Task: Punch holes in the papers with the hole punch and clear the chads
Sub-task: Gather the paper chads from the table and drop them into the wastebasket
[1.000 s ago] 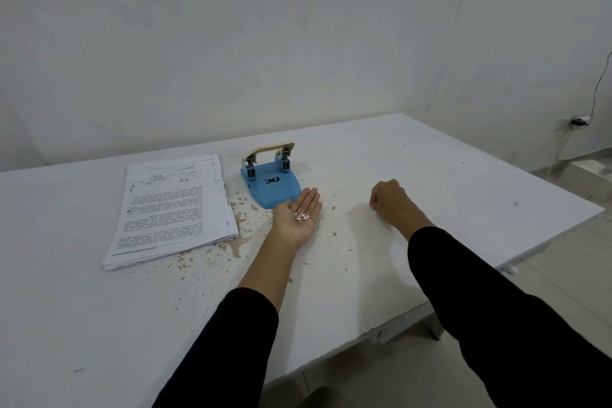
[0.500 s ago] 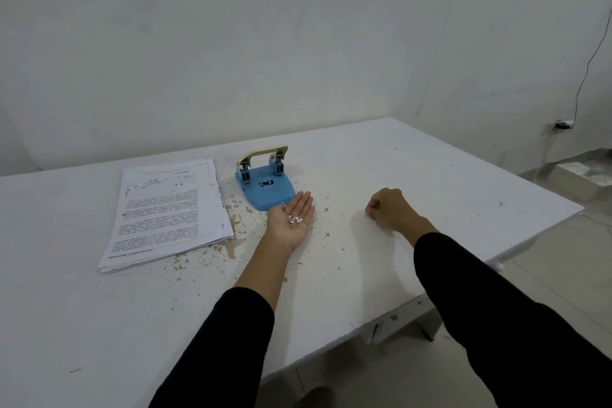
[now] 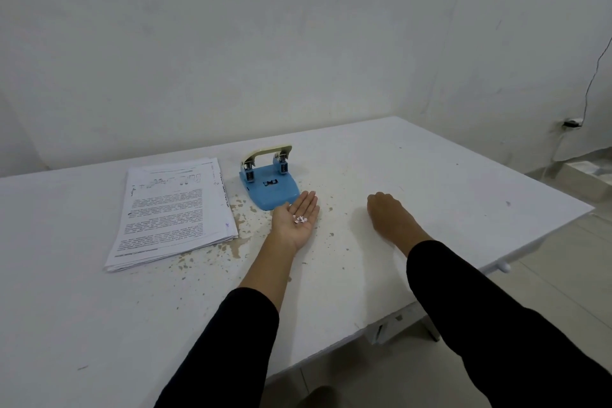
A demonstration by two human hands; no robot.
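Observation:
A blue hole punch [image 3: 269, 183] with a cream lever stands on the white table [image 3: 430, 182], just right of a stack of printed papers [image 3: 172, 209]. My left hand [image 3: 295, 221] lies palm up on the table directly in front of the punch, fingers straight, with a small pile of white paper chads [image 3: 300, 219] resting in the palm. My right hand [image 3: 385, 212] rests on the table to the right with its fingers curled under; nothing shows in it.
Brownish spots and chipped paint mark the table around the punch and papers. The table's right edge drops to a tiled floor, where a white box [image 3: 589, 175] sits. A cable [image 3: 592, 83] hangs on the right wall.
Both hands keep their poses on the table. The view has shifted a little, so everything sits slightly lower and left in frame.

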